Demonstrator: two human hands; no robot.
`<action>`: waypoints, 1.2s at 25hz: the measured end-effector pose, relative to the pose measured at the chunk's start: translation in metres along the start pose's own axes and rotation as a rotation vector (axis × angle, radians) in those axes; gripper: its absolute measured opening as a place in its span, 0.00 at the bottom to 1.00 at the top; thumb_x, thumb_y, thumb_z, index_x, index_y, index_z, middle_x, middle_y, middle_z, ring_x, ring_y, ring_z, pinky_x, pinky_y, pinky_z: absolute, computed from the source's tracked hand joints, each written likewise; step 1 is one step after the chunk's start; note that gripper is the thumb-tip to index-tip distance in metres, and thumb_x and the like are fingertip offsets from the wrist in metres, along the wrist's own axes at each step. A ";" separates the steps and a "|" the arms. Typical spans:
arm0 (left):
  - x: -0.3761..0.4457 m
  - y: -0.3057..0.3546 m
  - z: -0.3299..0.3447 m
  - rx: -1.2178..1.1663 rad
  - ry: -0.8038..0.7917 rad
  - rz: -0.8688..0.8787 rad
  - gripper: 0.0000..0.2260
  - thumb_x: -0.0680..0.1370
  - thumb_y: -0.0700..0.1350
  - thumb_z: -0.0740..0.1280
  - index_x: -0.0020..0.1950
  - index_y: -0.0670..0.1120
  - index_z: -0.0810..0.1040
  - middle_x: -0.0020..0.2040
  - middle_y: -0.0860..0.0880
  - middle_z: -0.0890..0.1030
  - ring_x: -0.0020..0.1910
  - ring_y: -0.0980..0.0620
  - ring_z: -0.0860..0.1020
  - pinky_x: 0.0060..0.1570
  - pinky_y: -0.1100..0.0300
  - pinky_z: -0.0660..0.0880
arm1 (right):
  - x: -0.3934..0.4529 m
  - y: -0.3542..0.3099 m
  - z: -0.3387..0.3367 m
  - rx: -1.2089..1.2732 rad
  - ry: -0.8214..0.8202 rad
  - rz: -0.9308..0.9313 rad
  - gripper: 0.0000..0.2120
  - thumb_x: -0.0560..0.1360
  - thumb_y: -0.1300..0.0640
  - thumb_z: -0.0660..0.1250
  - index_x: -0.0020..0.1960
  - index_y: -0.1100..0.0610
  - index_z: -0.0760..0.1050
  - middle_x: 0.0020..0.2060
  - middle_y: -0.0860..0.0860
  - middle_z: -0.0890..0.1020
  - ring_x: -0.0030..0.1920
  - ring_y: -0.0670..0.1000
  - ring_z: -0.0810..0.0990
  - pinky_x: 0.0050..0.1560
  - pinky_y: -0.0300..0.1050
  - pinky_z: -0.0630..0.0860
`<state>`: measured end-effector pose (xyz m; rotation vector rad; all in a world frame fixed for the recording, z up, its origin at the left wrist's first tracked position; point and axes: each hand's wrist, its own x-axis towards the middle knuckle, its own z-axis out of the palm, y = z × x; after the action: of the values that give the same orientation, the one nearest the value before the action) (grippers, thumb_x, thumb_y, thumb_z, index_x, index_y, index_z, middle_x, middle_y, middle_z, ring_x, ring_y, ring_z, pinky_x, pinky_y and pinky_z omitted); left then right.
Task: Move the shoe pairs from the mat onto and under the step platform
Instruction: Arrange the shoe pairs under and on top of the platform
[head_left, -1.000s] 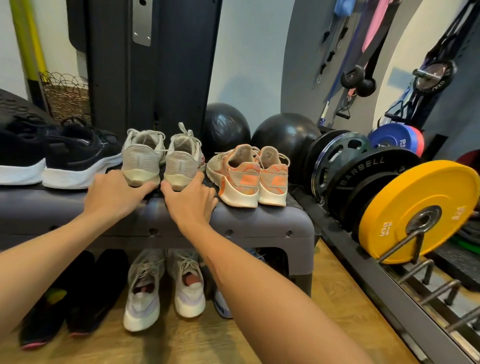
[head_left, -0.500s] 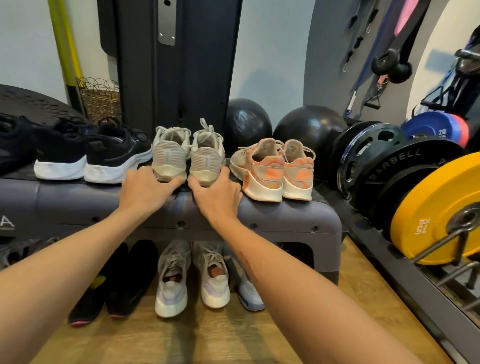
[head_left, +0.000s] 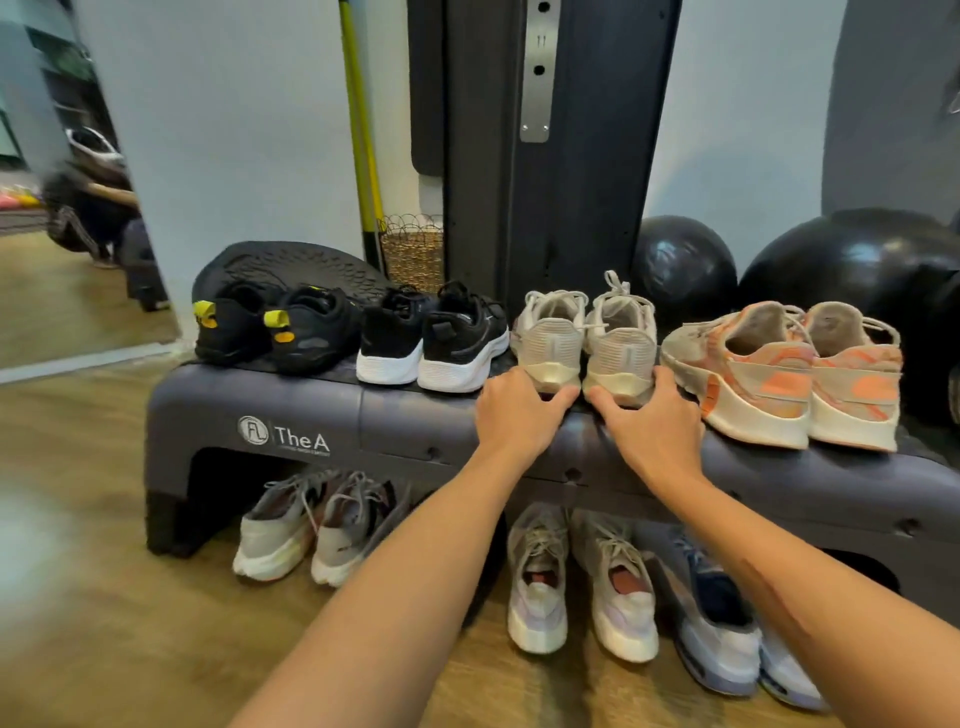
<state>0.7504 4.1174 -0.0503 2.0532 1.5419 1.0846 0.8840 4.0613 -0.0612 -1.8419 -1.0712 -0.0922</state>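
A grey step platform (head_left: 291, 410) carries several shoe pairs in a row: black with yellow tabs (head_left: 270, 332), black with white soles (head_left: 431, 343), beige (head_left: 587, 338) and orange-patterned (head_left: 779, 374). My left hand (head_left: 519, 410) holds the heel of the left beige shoe, thumb on its inner side. My right hand (head_left: 649, 421) holds the right beige shoe's heel the same way. Under the platform stand a grey pair (head_left: 311, 525), a white-lilac pair (head_left: 582, 587) and a blue pair (head_left: 727, 634), toes pointing out.
Behind the platform rise a dark machine column (head_left: 561, 156), two black exercise balls (head_left: 680, 270), a wicker basket (head_left: 413, 249), a yellow pole (head_left: 358, 130) and a black ribbed pad (head_left: 291, 265). A mirror (head_left: 78, 208) is at far left. Wooden floor (head_left: 104, 597) lies in front.
My view has swung left, bringing the platform's left end and mirror into sight and losing the weight plates. Both hands stay at the beige pair's heels.
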 end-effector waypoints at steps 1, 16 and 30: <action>-0.001 -0.001 0.001 -0.002 -0.013 0.006 0.29 0.71 0.66 0.66 0.59 0.43 0.78 0.57 0.44 0.81 0.60 0.43 0.74 0.57 0.49 0.74 | 0.001 0.002 0.000 0.006 0.007 -0.002 0.33 0.68 0.36 0.69 0.63 0.58 0.70 0.57 0.60 0.80 0.60 0.66 0.73 0.60 0.59 0.69; -0.136 -0.196 0.003 0.349 -0.103 0.050 0.19 0.76 0.48 0.68 0.64 0.40 0.71 0.59 0.41 0.75 0.59 0.40 0.75 0.55 0.47 0.72 | -0.179 0.123 0.023 -0.562 -0.523 -0.431 0.42 0.78 0.42 0.60 0.77 0.68 0.45 0.77 0.66 0.47 0.78 0.63 0.48 0.75 0.58 0.56; -0.144 -0.184 0.125 0.109 -0.456 -0.351 0.36 0.68 0.63 0.72 0.69 0.45 0.68 0.59 0.42 0.77 0.61 0.42 0.74 0.55 0.49 0.74 | -0.111 0.170 0.074 -0.526 -0.724 0.389 0.27 0.77 0.44 0.62 0.69 0.60 0.67 0.66 0.64 0.67 0.63 0.66 0.72 0.63 0.57 0.70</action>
<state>0.7074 4.0676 -0.3070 1.8298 1.6514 0.3790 0.9084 4.0233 -0.2723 -2.6321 -1.2058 0.6211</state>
